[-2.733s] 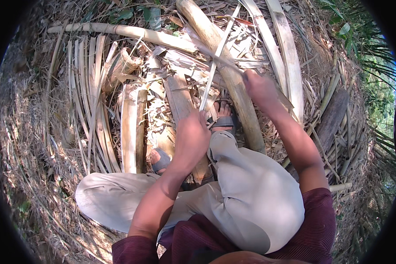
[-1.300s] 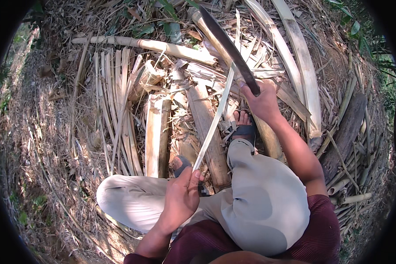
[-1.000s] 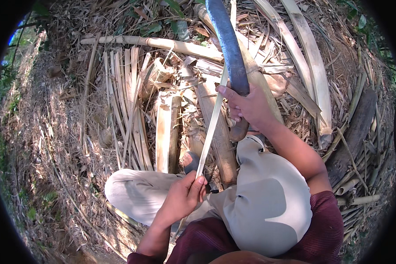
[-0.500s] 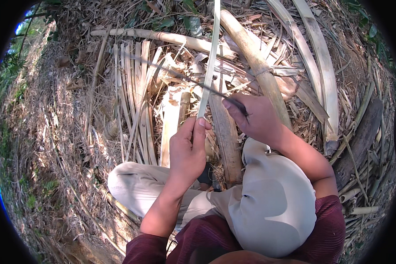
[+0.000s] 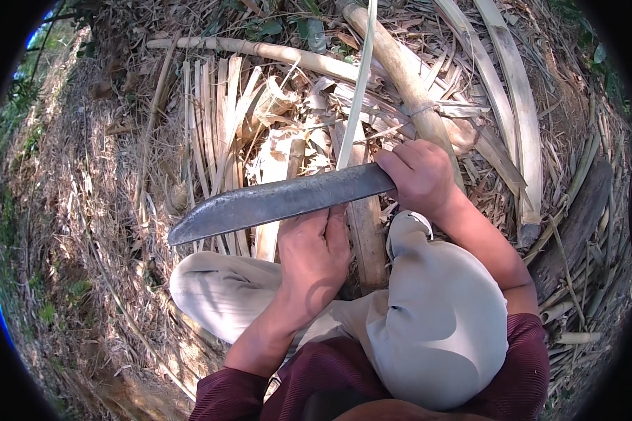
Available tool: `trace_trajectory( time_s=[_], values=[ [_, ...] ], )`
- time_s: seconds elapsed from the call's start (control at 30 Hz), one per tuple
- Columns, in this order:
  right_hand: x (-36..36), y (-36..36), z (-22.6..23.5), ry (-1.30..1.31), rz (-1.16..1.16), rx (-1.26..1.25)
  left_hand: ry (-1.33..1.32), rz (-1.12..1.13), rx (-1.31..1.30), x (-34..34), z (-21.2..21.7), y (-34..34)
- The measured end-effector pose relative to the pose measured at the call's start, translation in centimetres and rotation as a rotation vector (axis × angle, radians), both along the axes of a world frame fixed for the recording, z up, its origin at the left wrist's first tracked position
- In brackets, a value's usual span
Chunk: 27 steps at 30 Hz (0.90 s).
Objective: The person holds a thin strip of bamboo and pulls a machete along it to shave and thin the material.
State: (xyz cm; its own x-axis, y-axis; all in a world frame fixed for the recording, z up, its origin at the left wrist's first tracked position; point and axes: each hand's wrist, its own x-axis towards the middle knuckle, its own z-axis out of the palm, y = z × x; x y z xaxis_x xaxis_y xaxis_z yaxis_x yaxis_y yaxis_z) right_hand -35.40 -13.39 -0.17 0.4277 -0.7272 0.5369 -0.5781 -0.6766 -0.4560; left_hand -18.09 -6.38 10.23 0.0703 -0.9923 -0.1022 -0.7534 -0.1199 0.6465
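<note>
My right hand (image 5: 420,172) is wrapped round the handle end of a machete (image 5: 281,199), whose broad dark blade lies almost crosswise, its tip pointing left. A long pale strip of split bamboo (image 5: 359,91) runs away from me up to the top edge; its near end passes behind the blade. My left hand (image 5: 312,242) is closed just below the blade's near edge, its fingertips partly hidden by the metal, in line with the strip it grips. Between my legs, a thick split bamboo piece (image 5: 366,238) lies under the blade.
Several thin split strips (image 5: 211,133) lie in a bundle at the left. A bamboo pole (image 5: 407,77) slants beyond my right hand, and another pole (image 5: 267,49) lies across the back. Long curved slats (image 5: 516,119) rest at the right, beside a dark log (image 5: 576,203).
The machete has turned from edge-on to showing its broad side and has come down nearer my left hand. The strip's far end has swung right. My left hand has shifted slightly right and nearer.
</note>
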Motion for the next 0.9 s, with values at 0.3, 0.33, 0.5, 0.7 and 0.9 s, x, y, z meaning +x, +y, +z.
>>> trace_trajectory(
  time_s=[0.3, 0.33, 0.5, 0.7, 0.9],
  values=[
    [-2.1, -0.5, -1.8, 0.058, 0.0, -0.088, 0.076, 0.046, 0.169, -0.1, 1.8, 1.1],
    [-2.6, -1.2, -2.5, 0.075, 0.003, -0.099, 0.107, 0.085, 0.236, -0.1, 2.0, 1.2],
    [-10.9, -6.1, -6.1, 0.135, -0.449, 0.333, 0.168, 0.004, 0.271, 2.6, 4.2, 4.4],
    [-5.8, -3.0, -2.2, -0.055, -0.285, 0.16, 0.182, 0.079, 0.369, 2.3, 3.8, 4.2],
    [-11.6, -9.6, -8.6, 0.212, -0.559, 0.239, 0.078, -0.034, 0.224, 3.4, 5.8, 6.9]
  ],
)
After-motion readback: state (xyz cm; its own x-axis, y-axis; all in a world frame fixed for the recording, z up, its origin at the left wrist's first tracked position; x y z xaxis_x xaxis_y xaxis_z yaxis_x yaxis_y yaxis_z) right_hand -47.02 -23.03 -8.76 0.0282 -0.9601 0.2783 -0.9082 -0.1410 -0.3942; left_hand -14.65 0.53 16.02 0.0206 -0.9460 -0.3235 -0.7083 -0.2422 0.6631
